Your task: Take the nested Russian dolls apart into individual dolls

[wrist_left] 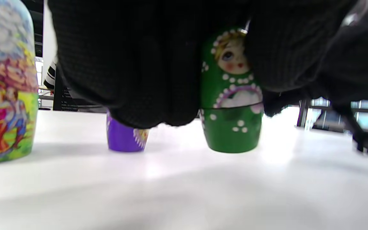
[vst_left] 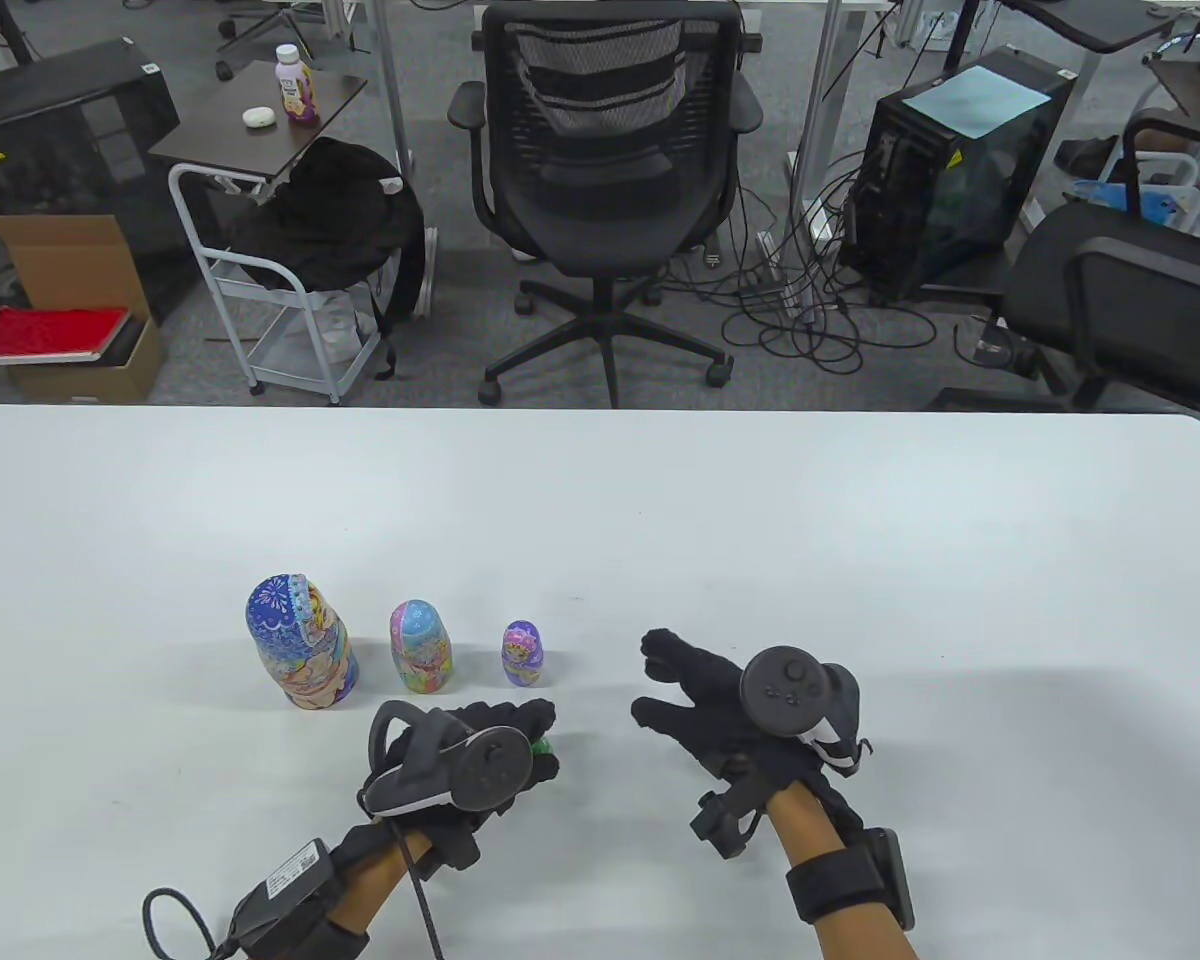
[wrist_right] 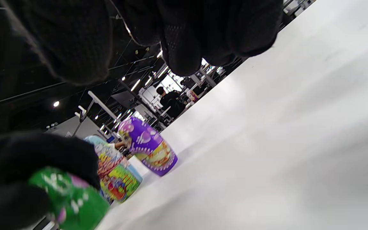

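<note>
Three painted dolls stand in a row on the white table [vst_left: 860, 560]: a large blue one [vst_left: 300, 645], a medium pink-and-blue one [vst_left: 421, 648] and a small purple one [vst_left: 523, 653]. My left hand [vst_left: 538, 740] grips the top of a smaller green doll [wrist_left: 232, 105], which stands upright with its base on the table, in front of the purple doll [wrist_left: 125, 139]. Only a sliver of green [vst_left: 541, 746] shows in the table view. My right hand [vst_left: 660, 680] is open and empty, fingers spread, to the right of the green doll [wrist_right: 75, 201].
The table's far edge runs across the middle of the table view. Beyond it stand an office chair [vst_left: 605, 150], a white cart [vst_left: 280, 290] and a computer tower [vst_left: 960, 170]. Nothing else lies on the table.
</note>
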A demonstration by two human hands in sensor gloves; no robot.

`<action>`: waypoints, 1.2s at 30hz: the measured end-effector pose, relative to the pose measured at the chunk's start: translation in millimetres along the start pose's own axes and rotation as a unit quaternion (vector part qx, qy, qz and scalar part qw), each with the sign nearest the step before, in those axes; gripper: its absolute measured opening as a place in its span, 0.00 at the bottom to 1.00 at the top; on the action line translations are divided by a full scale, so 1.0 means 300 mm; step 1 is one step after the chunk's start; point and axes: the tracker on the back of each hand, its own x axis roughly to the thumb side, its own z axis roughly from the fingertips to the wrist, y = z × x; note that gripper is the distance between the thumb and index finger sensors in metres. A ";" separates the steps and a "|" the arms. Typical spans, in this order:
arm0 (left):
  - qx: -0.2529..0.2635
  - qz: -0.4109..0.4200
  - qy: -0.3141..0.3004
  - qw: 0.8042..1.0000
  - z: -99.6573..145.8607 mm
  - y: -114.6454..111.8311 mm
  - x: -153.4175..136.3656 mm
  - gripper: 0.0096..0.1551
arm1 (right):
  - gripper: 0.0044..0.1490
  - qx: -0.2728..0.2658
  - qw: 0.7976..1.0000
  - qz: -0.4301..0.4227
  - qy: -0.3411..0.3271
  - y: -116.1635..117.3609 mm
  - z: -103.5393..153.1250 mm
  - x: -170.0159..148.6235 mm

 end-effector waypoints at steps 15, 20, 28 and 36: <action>0.062 0.039 -0.034 0.997 0.076 0.090 -0.015 0.33 | 0.50 0.133 0.989 -0.034 -0.054 0.221 0.008 0.143; 0.064 0.063 -0.045 0.995 0.075 0.084 0.007 0.34 | 0.50 0.136 0.988 -0.024 -0.069 0.254 0.018 0.164; 0.052 0.049 -0.074 0.995 0.076 0.085 0.046 0.32 | 0.45 0.119 0.989 -0.010 -0.083 0.261 0.026 0.170; 0.033 0.084 -0.094 0.992 0.081 0.109 0.033 0.30 | 0.44 0.159 0.982 -0.054 -0.085 0.260 0.013 0.152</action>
